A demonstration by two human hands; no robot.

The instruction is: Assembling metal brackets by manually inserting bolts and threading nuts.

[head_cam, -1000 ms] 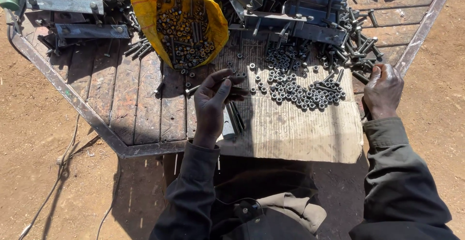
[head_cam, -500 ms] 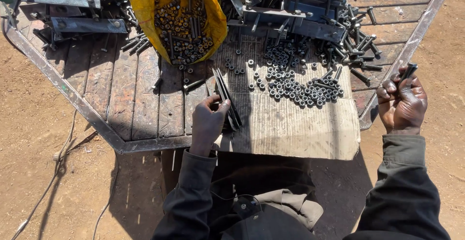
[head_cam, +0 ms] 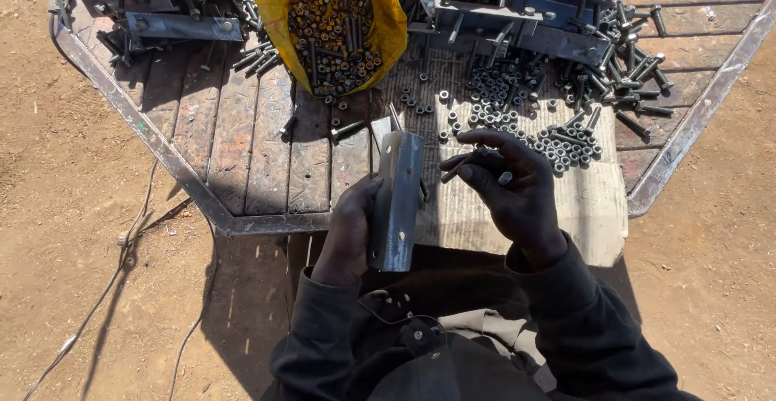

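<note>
Fingers (head_cam: pixel 356 207) gripping steel angle (head_cam: pixel 396 199), bolt (head_cam: pixel 462 166) pinched, nuts (head_cam: pixel 566 146) behind

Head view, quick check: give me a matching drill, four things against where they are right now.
Things:
1. metal bracket
2. bolt
3. yellow sack
4. loose nuts

Places:
A. lying open at the table's far edge, full of hardware
B. upright in the left hand
C. piled on the cardboard sheet
D. pinched in the right hand

Pairs: 1-B, 2-D, 3-A, 4-C
</note>
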